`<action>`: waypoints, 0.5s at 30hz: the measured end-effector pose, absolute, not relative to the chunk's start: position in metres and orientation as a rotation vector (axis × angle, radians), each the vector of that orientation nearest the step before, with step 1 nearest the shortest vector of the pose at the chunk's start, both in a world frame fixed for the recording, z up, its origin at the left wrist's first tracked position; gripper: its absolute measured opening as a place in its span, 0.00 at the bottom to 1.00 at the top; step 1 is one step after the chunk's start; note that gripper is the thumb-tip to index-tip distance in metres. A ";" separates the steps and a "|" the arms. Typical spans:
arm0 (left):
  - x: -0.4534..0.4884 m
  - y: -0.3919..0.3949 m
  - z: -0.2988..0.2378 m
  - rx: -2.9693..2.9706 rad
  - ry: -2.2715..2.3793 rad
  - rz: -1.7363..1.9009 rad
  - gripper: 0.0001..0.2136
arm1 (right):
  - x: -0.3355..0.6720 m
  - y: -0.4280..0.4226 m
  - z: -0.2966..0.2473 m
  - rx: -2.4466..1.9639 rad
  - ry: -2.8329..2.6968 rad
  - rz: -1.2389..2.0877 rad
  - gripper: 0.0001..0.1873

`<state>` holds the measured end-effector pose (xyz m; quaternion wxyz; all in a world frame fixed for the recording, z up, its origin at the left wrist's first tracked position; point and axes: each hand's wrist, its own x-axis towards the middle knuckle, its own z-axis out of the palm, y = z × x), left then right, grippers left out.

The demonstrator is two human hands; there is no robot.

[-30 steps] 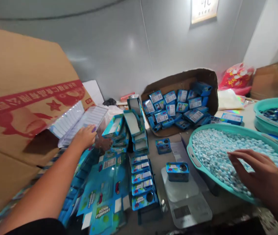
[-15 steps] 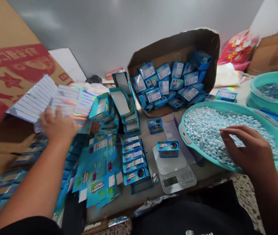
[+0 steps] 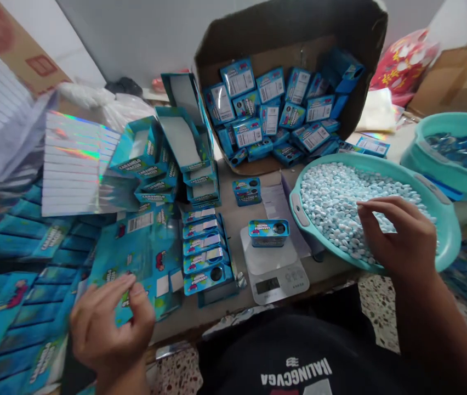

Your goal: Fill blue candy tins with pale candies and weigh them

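Candies point(image 3: 328, 200), small, rounded, white to pale blue, are heaped in a turquoise basin point(image 3: 449, 233) beneath the right hand point(image 3: 402, 236). Both it and the left hand point(image 3: 110, 326) are curled; whether anything is gripped cannot be told.

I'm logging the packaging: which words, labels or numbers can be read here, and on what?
"CARAMELO MACIZO": on the stacked open trays and the small box on the digital scale.
Scale display: too blurred.
White barcode labels on boxes in the brown carton: too small.
Black shirt: upside-down lettering, not surely legible.
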<state>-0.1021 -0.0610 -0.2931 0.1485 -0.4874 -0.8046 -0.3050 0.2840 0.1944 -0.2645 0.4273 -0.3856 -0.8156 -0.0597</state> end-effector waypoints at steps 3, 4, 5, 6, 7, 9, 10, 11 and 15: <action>-0.072 -0.062 -0.298 -1.283 -2.168 -0.998 0.08 | 0.273 0.176 -0.258 -0.854 -2.078 -0.217 0.06; -0.065 -0.061 -0.299 -1.331 -2.166 -1.027 0.07 | 0.267 0.166 -0.255 -0.789 -2.110 -0.173 0.08; -0.059 -0.060 -0.300 -1.387 -2.148 -1.066 0.07 | 0.260 0.156 -0.252 -0.725 -2.151 -0.090 0.11; -0.052 -0.059 -0.303 -1.468 -2.104 -1.109 0.08 | 0.252 0.147 -0.249 -0.662 -2.213 0.015 0.12; -0.046 -0.057 -0.305 -1.560 -2.046 -1.155 0.10 | 0.243 0.140 -0.247 -0.627 -2.283 0.091 0.14; -0.030 -0.053 -0.310 -1.718 -1.933 -1.263 0.14 | 0.225 0.134 -0.245 -0.654 -2.418 0.142 0.19; -0.021 -0.049 -0.311 -1.761 -1.887 -1.332 0.16 | 0.216 0.136 -0.245 -0.705 -2.477 0.124 0.23; -0.012 -0.044 -0.310 -1.787 -1.875 -1.390 0.18 | 0.207 0.140 -0.245 -0.752 -2.533 0.099 0.26; 0.021 0.001 -0.297 -1.786 -2.103 -1.443 0.28 | 0.181 0.164 -0.251 -0.815 -2.799 0.158 0.25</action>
